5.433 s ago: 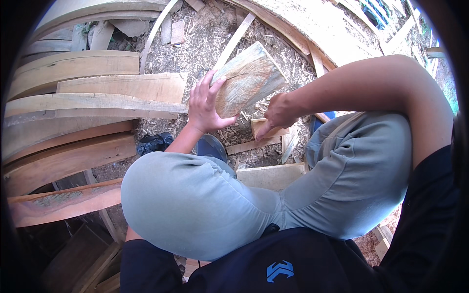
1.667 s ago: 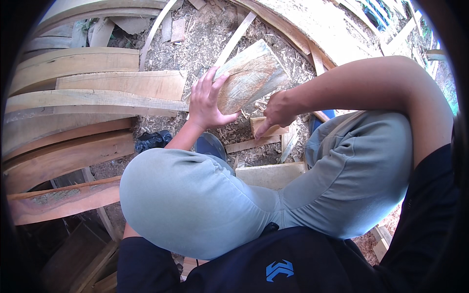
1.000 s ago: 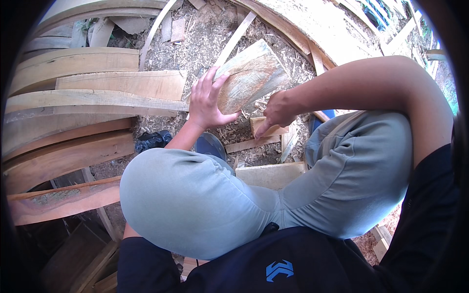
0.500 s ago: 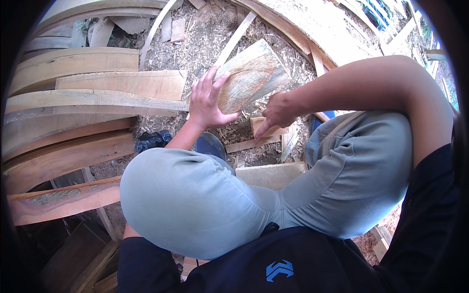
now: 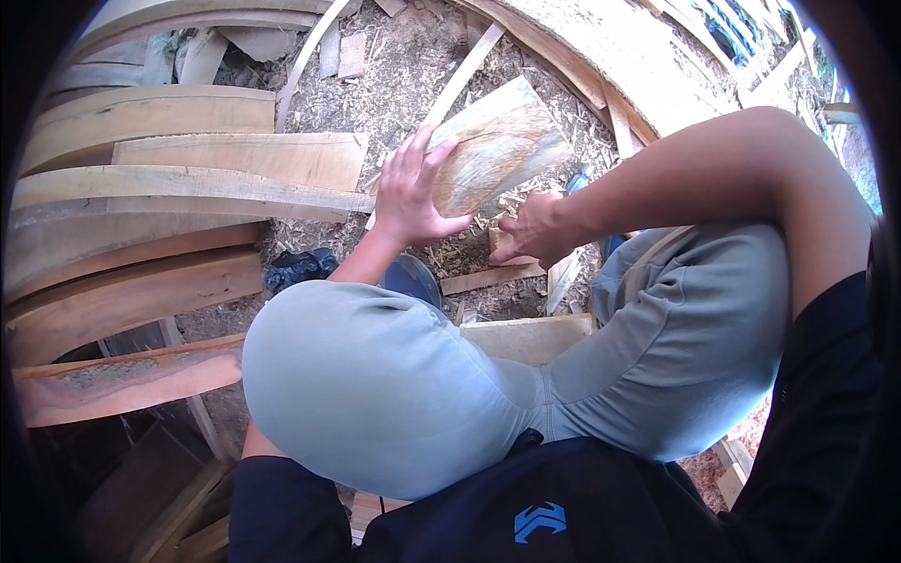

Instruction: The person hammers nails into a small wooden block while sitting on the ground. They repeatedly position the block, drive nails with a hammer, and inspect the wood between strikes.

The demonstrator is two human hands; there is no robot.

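Observation:
A broad wooden board [image 5: 497, 141] with rough, streaky grain stands tilted over the ground in front of me. My left hand [image 5: 413, 192] grips its left edge, the fingers along the top and the thumb low near the bottom corner. Close to the board's lower end, my right hand [image 5: 540, 233] is closed over a small pale wood block [image 5: 496, 242] on the ground. The hand covers most of that block, and the fingertips are partly hidden.
Long planks [image 5: 150, 192] are stacked on the left. A large pale slab [image 5: 638, 56] lies at the far right. Beneath my knees is a short board [image 5: 530, 338], with a thin offcut [image 5: 493, 279] beyond it. A dark plastic bag [image 5: 298, 270] sits beside my left shoe [image 5: 411, 279].
My right hand has moved from touching the small block with an extended finger to closing over it. The left hand keeps its hold on the board. The view has shifted slightly.

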